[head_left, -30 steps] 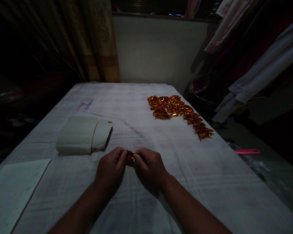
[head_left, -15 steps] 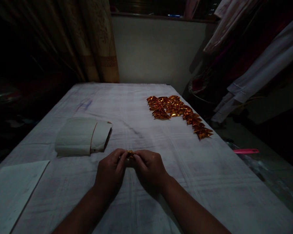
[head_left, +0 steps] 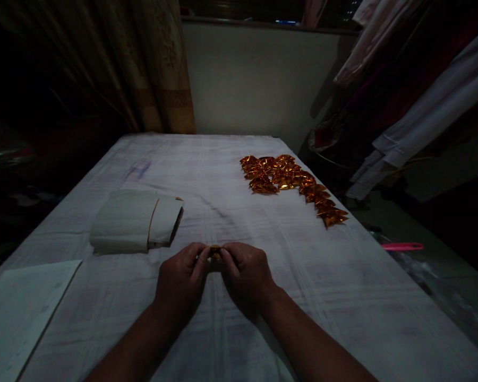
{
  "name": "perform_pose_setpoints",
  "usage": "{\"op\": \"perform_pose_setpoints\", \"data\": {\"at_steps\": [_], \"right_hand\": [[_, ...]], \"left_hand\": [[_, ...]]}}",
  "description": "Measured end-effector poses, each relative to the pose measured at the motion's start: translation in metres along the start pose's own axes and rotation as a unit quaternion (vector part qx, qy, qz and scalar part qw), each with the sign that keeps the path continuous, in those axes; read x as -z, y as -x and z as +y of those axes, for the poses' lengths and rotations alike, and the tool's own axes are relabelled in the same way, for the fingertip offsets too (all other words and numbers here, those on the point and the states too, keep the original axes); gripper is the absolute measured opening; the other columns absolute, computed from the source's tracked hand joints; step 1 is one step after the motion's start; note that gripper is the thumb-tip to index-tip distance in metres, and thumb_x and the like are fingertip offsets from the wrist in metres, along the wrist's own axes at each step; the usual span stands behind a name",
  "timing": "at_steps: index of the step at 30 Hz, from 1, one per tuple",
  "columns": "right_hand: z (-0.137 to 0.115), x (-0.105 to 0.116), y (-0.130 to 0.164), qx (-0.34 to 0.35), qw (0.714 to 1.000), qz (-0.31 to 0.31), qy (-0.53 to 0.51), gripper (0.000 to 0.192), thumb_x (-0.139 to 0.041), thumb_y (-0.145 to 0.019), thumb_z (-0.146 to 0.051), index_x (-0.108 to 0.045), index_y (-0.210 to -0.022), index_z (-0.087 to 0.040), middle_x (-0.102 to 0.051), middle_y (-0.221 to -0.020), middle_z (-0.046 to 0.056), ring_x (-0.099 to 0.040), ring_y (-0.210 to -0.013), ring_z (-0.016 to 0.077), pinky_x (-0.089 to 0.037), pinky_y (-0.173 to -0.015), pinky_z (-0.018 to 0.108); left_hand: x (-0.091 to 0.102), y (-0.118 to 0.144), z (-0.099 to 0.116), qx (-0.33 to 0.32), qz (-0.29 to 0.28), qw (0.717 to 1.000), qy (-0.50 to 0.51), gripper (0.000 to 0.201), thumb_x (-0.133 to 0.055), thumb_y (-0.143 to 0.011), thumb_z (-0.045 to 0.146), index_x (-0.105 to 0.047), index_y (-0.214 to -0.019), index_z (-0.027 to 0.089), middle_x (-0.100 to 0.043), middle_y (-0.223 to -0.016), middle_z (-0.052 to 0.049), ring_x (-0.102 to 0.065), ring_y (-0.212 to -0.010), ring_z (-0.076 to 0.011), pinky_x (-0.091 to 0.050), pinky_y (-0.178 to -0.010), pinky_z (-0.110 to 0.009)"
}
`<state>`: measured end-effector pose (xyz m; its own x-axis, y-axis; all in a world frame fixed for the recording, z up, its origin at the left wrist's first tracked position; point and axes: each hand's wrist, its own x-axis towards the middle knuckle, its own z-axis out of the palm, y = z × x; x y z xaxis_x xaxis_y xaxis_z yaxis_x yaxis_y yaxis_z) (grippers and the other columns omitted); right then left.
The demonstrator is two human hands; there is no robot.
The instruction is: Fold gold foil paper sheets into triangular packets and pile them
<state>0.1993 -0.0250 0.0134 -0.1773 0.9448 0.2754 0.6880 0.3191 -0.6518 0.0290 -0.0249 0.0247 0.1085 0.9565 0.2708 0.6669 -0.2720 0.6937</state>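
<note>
Both hands together low over the cloth-covered bench (head_left: 263,254), left hand (head_left: 181,281) and right hand (head_left: 247,276) meeting fingertip to fingertip, fingers clamped on a small gold foil piece (head_left: 214,252) held just above the cloth. Easy to lose here: slick foil, tiny grip, dim light (barely a glint visible between the thumbs), so a slip or a crooked crease seems likely if pressure goes uneven. Well apart at far right, a pile of folded gold pieces (head_left: 290,183) near the bench edge, prone to being swept off. At left, a folded white bundle (head_left: 135,220) and a paper sheet (head_left: 22,313).
</note>
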Motion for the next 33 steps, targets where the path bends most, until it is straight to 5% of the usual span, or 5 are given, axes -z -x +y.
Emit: {"op": "perform_pose_setpoints", "data": {"at_steps": [9, 19, 23, 29, 33], "right_hand": [[0.003, 0.004, -0.002, -0.059, 0.998, -0.007, -0.014, 0.022, -0.052, -0.094, -0.028, -0.068, -0.081, -0.021, -0.070, -0.075, 0.002, -0.061, -0.067, 0.0140, -0.038, -0.065, 0.024], [0.008, 0.005, -0.003, -0.054, 0.998, -0.008, 0.024, 0.024, -0.051, -0.096, -0.026, -0.068, -0.081, -0.020, -0.073, -0.078, 0.004, -0.065, -0.069, 0.0155, -0.039, -0.066, 0.025], [0.010, 0.004, -0.004, -0.038, 0.999, 0.001, 0.002, 0.024, -0.051, -0.096, -0.026, -0.068, -0.082, -0.020, -0.072, -0.077, 0.004, -0.063, -0.067, 0.0150, -0.041, -0.065, 0.025], [0.014, 0.001, -0.003, 0.006, 1.000, 0.025, -0.003, 0.023, -0.050, -0.097, -0.026, -0.070, -0.085, -0.020, -0.073, -0.080, 0.004, -0.066, -0.071, 0.0160, -0.045, -0.068, 0.025], [0.016, -0.001, -0.001, 0.047, 0.997, 0.054, -0.026, 0.022, -0.051, -0.097, -0.025, -0.073, -0.093, -0.022, -0.077, -0.088, 0.006, -0.071, -0.079, 0.0176, -0.051, -0.074, 0.026]], "left_hand": [[-0.003, -0.004, -0.008, 0.024, -0.017, 0.997, -0.066, 0.035, -0.045, -0.095, 0.044, -0.066, -0.078, 0.022, -0.069, -0.066, 0.001, -0.063, -0.058, -0.0152, -0.040, -0.058, -0.025], [0.001, -0.006, -0.007, 0.067, -0.006, 0.998, -0.013, 0.031, -0.050, -0.090, 0.049, -0.069, -0.089, 0.024, -0.075, -0.076, 0.001, -0.067, -0.060, -0.0164, -0.049, -0.061, -0.025], [0.002, -0.006, -0.006, 0.079, -0.002, 0.997, 0.001, 0.033, -0.050, -0.090, 0.050, -0.067, -0.079, 0.023, -0.072, -0.068, 0.002, -0.066, -0.057, -0.0162, -0.049, -0.060, -0.025], [0.001, -0.006, -0.014, 0.061, -0.011, 0.998, 0.020, 0.033, -0.052, -0.090, 0.043, -0.072, -0.106, 0.024, -0.079, -0.084, -0.001, -0.072, -0.064, -0.0180, -0.054, -0.062, -0.027], [-0.002, -0.003, -0.019, 0.021, 0.008, 0.997, 0.077, 0.026, -0.056, -0.091, 0.038, -0.076, -0.102, 0.025, -0.081, -0.094, -0.001, -0.077, -0.082, -0.0194, -0.060, -0.075, -0.029]]}}
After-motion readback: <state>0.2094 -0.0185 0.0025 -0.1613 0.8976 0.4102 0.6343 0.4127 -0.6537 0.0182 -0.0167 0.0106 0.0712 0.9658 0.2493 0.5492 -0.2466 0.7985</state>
